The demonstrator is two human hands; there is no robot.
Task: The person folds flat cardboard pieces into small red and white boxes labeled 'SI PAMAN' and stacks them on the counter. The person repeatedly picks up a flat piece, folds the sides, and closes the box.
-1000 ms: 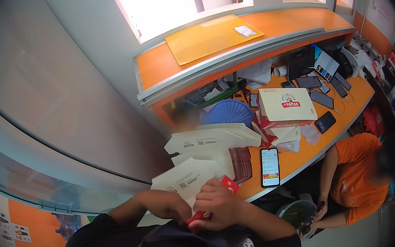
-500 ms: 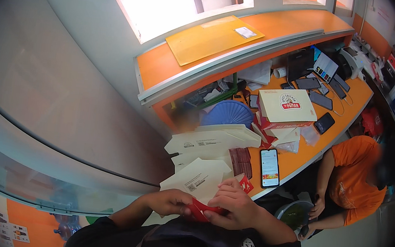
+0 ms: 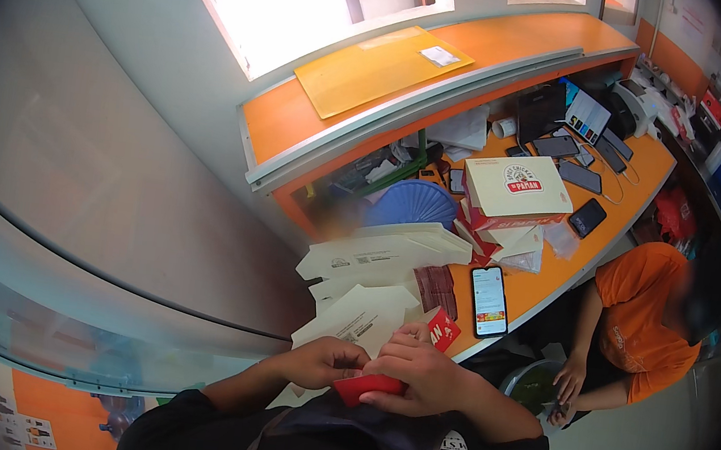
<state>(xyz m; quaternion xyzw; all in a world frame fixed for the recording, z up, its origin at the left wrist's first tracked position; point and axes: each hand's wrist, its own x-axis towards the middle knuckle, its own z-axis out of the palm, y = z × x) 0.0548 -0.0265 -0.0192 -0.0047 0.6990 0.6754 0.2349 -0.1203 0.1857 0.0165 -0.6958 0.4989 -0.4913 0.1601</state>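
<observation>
Close to my body, both hands work on a red piece of cardboard (image 3: 367,390) with a folded edge. My left hand (image 3: 327,363) pinches its left end with thumb and fingers. From the right, my right hand (image 3: 425,375) grips it, thumb below and curled fingers above. Just beyond the hands lies a cream flat box blank (image 3: 359,311); whether the red piece joins it is hidden. A red printed flap (image 3: 442,329) sticks out past my right fingers. Another cream blank (image 3: 384,250) lies behind, beside a stack of dark red packets (image 3: 436,290).
A lit phone (image 3: 488,302) lies near the orange desk's edge. Behind it stand a made-up cream and red box (image 3: 518,187) and a blue ribbed basket (image 3: 413,205). Several phones lie farther back. At right, a person in orange (image 3: 652,306) handles something over a bowl (image 3: 534,387).
The red cardboard has turned, so its flat outer face now shows instead of an open fold. My right hand has moved slightly over it. The view has shifted a little.
</observation>
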